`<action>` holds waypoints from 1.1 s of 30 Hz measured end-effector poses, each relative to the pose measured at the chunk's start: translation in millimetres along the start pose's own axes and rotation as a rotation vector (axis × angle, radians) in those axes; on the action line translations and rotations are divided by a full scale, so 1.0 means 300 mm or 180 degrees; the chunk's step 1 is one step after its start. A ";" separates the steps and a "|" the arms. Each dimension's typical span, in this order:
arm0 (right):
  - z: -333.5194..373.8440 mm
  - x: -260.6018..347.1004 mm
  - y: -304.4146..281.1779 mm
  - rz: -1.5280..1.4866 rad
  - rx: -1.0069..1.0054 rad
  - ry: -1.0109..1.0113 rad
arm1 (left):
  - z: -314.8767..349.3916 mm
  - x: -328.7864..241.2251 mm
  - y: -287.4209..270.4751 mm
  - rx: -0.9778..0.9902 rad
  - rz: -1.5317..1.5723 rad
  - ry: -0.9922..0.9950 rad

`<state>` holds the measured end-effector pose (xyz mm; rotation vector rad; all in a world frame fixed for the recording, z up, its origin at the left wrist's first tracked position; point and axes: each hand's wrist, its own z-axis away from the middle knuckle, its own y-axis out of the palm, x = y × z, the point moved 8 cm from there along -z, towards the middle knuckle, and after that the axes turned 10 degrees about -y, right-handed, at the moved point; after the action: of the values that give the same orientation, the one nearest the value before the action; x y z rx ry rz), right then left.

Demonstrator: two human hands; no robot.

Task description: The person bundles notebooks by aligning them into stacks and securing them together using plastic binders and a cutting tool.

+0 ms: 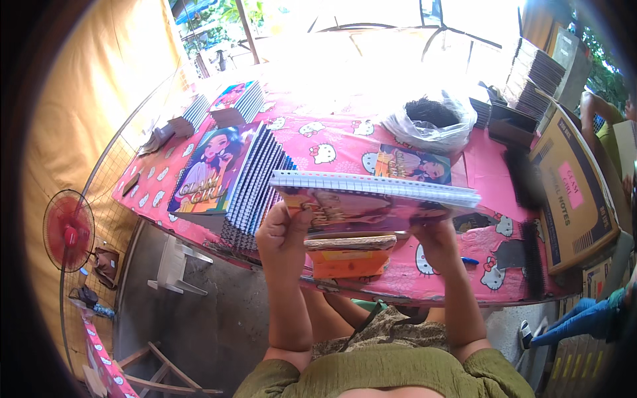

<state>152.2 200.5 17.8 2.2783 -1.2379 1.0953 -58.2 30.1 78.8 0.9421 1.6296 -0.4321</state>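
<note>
At centre, one notebook (361,204) is gripped by the left hand (282,232) and right hand (438,244); at left, one fan (69,233) is seen.

1. Left hand (284,229), one: raised, fingers curled, thumb bent inward in a closed grip.
2. Right hand (438,244), one: raised, fingers partly hidden.
3. Left forearm (290,305), bare, near upright.
4. Right forearm (464,302), bare, leaning inward toward the hand; elbows bent, hands well apart.
</note>
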 end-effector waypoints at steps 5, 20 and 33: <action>0.054 -0.098 0.032 0.0975 0.0805 0.0264 | 0.010 0.072 -0.028 -0.0050 -0.0635 -0.0325; 0.139 0.000 -0.178 0.2154 0.0777 0.0533 | 0.100 0.162 -0.063 -0.0589 -0.1352 0.0269; 0.320 -0.118 -1.091 0.5401 0.0268 0.2002 | 0.122 0.107 0.426 0.1013 -0.4166 0.1370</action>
<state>453.5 350.5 -47.5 0.2475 -2.6672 1.9754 62.2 93.1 63.9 0.0213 2.4879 -1.4681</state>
